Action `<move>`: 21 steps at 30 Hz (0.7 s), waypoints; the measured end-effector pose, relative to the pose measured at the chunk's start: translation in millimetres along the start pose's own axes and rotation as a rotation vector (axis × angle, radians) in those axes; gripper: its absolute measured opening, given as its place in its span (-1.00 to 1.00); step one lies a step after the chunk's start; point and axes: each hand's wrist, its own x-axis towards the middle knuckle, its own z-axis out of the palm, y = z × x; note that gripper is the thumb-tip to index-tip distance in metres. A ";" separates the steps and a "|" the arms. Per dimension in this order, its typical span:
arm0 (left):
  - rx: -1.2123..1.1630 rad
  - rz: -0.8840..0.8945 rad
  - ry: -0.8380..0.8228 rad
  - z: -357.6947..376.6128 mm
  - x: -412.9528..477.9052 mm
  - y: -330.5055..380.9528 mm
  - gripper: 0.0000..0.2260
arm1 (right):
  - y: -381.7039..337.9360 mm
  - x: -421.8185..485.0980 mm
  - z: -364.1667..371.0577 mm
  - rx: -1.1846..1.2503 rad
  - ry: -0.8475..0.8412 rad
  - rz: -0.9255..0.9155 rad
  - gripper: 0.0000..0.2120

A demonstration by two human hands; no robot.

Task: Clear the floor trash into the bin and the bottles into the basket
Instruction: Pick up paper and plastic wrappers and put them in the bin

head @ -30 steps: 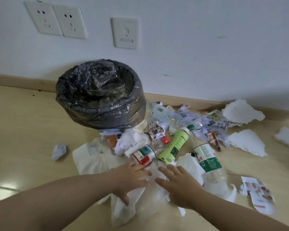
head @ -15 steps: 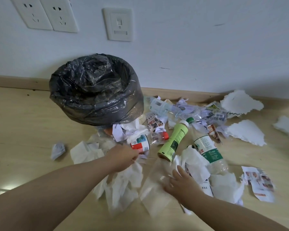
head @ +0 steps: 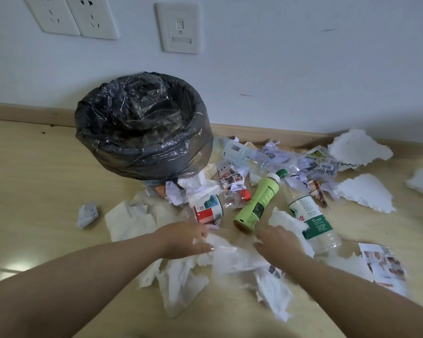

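A bin lined with a black bag (head: 142, 162) stands against the wall. In front of it lie a small clear bottle with a red label (head: 211, 208), a light green bottle (head: 257, 203), a large clear bottle with a green label (head: 311, 223) and another clear bottle (head: 242, 152) near the baseboard. My left hand (head: 183, 240) pinches a bunch of white tissue (head: 181, 284) that hangs below it. My right hand (head: 279, 242) grips the other side of the bunch, with more tissue (head: 287, 222) sticking out past its fingers. No basket is in view.
A crumpled paper ball (head: 87, 214) lies at the left, and a flat tissue (head: 130, 223) beside it. Torn white pieces (head: 366, 196) and printed scraps (head: 386, 267) are scattered at the right. Wall sockets (head: 73, 15) sit above the bin.
Both hands have come closer together and gathered the tissue into one bunch between them. The left hand moved right, the right hand moved up toward the bottles.
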 end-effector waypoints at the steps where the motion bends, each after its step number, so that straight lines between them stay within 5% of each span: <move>1: 0.080 0.038 -0.031 5.7 -4.0 -3.8 -0.50 | 3.8 4.4 -6.4 0.081 0.035 0.035 -0.74; 5: 0.496 0.149 -0.151 30.7 -17.1 -23.1 -0.17 | 11.8 3.2 -16.9 0.174 0.111 0.051 -0.65; 7: 0.644 0.144 -0.117 42.4 -23.4 -33.1 -0.19 | 12.4 -2.9 -17.8 0.118 0.191 0.035 -0.62; 10: 0.746 0.151 0.152 55.3 -26.2 -32.8 -0.39 | 17.4 -9.3 -14.7 0.027 0.272 -0.019 -0.62; 13: 0.702 0.180 0.123 56.4 -20.2 -22.4 -0.54 | 23.4 -16.3 -11.4 -0.002 0.245 -0.087 -0.63; 18: 0.422 0.257 0.384 26.2 6.3 -3.8 -0.75 | 34.2 -20.7 -10.8 0.009 0.241 -0.080 -0.64; 21: 0.044 0.048 0.202 -12.6 17.5 21.4 -0.85 | 42.4 -15.1 -19.7 0.053 0.284 -0.050 -0.63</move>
